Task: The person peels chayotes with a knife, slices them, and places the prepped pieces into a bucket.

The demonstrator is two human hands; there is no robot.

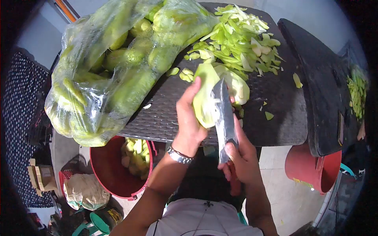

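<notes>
My left hand (190,116), with a metal watch at the wrist, holds a pale green peeled vegetable (205,94) above the near edge of the dark woven table (157,126). In my right hand (241,155) is a knife (224,114) with a red handle, its broad blade lying along the vegetable's right side. Another pale piece (236,86) lies just behind the blade. Beyond them a heap of green and white peelings (240,43) is spread on the table. A clear plastic bag (118,67) of green vegetables covers the table's left part.
Below the table's left edge stands a red bucket (100,169) with pale pieces inside. Another red bucket (303,167) is at the right. A second dark table (323,86) carries green slices (357,92). A filled sack (84,190) sits on the floor at left.
</notes>
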